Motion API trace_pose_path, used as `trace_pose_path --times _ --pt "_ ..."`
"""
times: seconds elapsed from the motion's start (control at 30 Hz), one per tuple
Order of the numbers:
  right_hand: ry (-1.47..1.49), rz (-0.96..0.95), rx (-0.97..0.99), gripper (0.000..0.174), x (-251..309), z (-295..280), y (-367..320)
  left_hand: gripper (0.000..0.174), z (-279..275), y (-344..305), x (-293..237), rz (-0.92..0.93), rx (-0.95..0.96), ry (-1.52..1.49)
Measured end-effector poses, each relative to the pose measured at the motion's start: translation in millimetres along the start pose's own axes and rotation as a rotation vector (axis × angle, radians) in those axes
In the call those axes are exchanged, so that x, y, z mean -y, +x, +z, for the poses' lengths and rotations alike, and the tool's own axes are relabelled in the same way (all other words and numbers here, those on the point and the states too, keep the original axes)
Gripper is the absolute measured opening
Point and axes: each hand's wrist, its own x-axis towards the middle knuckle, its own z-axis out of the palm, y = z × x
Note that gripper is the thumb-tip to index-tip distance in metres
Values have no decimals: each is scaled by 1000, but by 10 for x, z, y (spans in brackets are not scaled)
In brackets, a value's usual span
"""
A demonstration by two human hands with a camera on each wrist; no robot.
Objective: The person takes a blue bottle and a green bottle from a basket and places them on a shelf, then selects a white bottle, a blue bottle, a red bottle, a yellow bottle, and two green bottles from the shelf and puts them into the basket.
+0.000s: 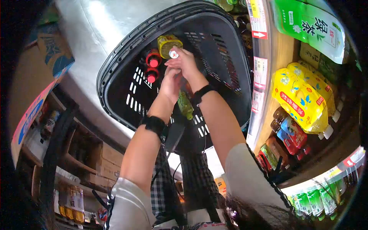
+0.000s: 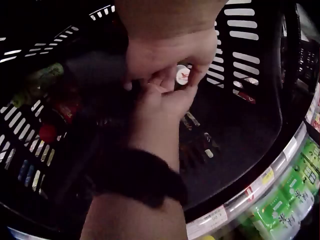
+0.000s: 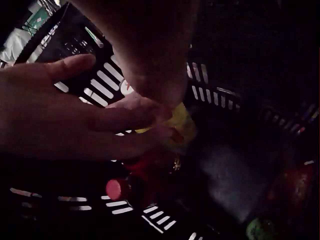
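Observation:
Both hands reach into a black plastic basket (image 1: 226,46). My right hand (image 1: 186,63) curls around the neck of a white-capped bottle (image 1: 173,54), whose cap shows past the fingers. Close under it is my left hand (image 1: 170,84), its fingers stretched straight towards the right hand in the right wrist view. Just beyond the white cap shows a yellow-labelled bottle body (image 1: 165,41). Two bottles with red caps (image 1: 155,63) are to the left of the hands. A green bottle (image 1: 185,105) lies below the wrists, partly hidden by them.
Shelves run along the right, carrying a green tea pack (image 1: 310,28), yellow drink packs (image 1: 301,99) and red-labelled bottles (image 1: 293,134). Price tags (image 1: 260,73) line the shelf edge beside the basket. Another shelf with cartons (image 1: 111,155) stands at lower left.

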Motion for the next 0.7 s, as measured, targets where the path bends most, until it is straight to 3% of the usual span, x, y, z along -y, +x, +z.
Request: trace_pose_path --times 0.07,0.17,0.27,0.37,0.4,0.43,0.5,0.53,0.67,0.7 --pt "-86 34 12 37 -83 -51 129 57 -107 -15 90 -15 -65 34" --pt "-164 77 39 43 -121 -213 151 56 -109 -171 130 -7 -80 50" --pt "-172 -22 54 55 -147 -233 48 55 -144 -242 144 -4 -94 90" --pt "-527 -297 26 67 -300 -193 -34 54 -188 -211 262 18 -96 67" --pt "-540 -245 68 72 -105 -100 -254 46 -163 -203 265 23 -115 52" --pt "-382 -188 67 70 -8 -19 -403 48 -139 -190 260 28 -119 68" --pt "-335 -237 28 68 35 -1 -532 49 -16 -239 230 78 -110 53" --pt "-250 -321 -27 49 48 10 -637 48 75 -278 199 111 -66 26" --pt "-44 -586 -149 26 473 -164 -1486 41 549 -530 235 242 -88 73" --pt "25 -627 -178 25 622 -216 -1771 42 760 -665 251 286 -7 156"
